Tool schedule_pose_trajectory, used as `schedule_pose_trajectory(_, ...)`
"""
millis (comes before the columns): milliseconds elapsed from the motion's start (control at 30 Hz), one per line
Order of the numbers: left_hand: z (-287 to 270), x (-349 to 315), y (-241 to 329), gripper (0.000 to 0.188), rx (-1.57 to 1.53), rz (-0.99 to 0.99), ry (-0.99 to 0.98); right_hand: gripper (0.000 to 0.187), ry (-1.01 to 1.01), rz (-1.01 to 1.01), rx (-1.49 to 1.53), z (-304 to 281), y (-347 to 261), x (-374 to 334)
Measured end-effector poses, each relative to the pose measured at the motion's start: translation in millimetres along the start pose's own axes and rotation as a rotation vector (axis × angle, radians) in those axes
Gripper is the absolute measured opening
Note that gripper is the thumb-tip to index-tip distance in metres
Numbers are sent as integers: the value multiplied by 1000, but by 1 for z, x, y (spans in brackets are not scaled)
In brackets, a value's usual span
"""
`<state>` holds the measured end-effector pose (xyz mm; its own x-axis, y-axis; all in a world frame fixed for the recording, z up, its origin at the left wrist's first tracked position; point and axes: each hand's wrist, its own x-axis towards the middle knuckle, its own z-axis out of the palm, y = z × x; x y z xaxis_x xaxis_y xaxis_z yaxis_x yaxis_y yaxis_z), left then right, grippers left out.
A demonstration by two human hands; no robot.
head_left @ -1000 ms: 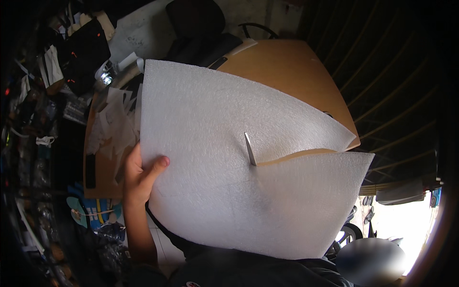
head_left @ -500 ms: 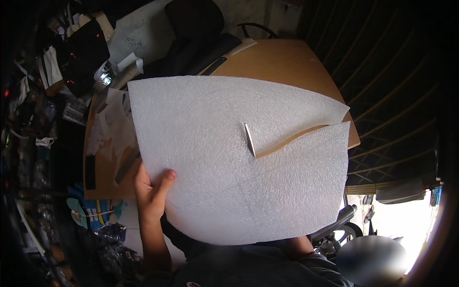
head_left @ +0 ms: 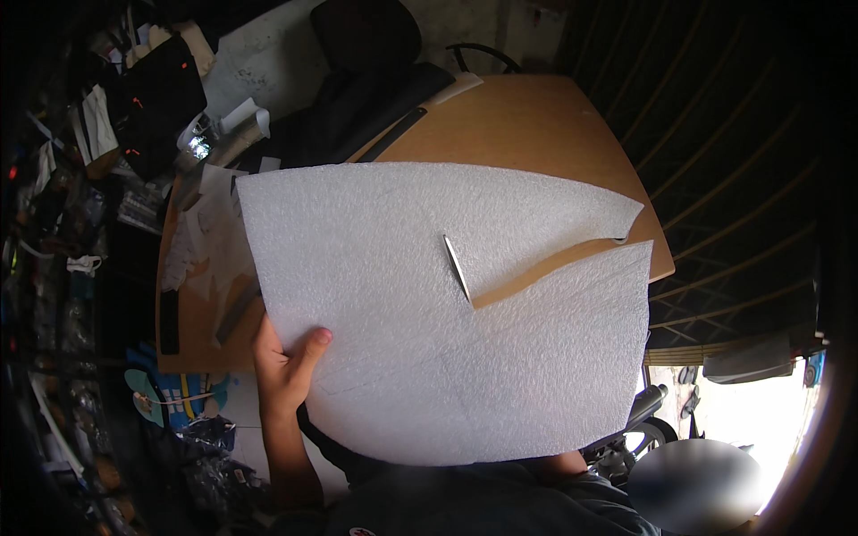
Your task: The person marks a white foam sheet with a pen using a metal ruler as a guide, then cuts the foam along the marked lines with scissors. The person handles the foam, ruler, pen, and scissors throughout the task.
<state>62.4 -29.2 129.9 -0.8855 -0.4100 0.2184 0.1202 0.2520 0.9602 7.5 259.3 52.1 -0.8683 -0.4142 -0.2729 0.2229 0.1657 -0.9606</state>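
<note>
A large white foam sheet (head_left: 375, 295) spreads across the middle of the view, above the brown table. My left hand (head_left: 288, 362) grips its left edge, thumb on top and fingers underneath. A curved cut runs inward from the sheet's right edge, and brown tabletop shows through the gap. At the cut's inner end, a thin metal blade (head_left: 457, 270), apparently from scissors, pokes up above the foam. Only a bit of my right forearm (head_left: 565, 464) shows below the sheet's near edge. My right hand and its fingers are hidden beneath the foam.
The wooden table (head_left: 536, 116) extends behind the sheet. Crumpled translucent scraps (head_left: 210, 223) and a dark flat strip (head_left: 170, 322) lie at its left. Black material (head_left: 357, 107) is heaped at the far edge. Cluttered shelves line the left; a motorbike (head_left: 639, 424) stands lower right.
The sheet's far edge has dropped toward me, and the gap of the cut looks wider. The blade has shifted slightly left and nearer. My left hand keeps its grip.
</note>
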Motion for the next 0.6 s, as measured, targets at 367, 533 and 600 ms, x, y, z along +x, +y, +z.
schedule_pose_trajectory(367,-6,-2,0,54,33,-40,-58,17,-6,-5,-14,1,0,3)
schedule_pose_trajectory(533,-9,-1,2,53,47,-47,-97,17,-4,-7,-31,0,0,4)
schedule_pose_trajectory(600,-10,0,1,53,48,-45,-102,17,-4,-9,-37,-1,0,4)
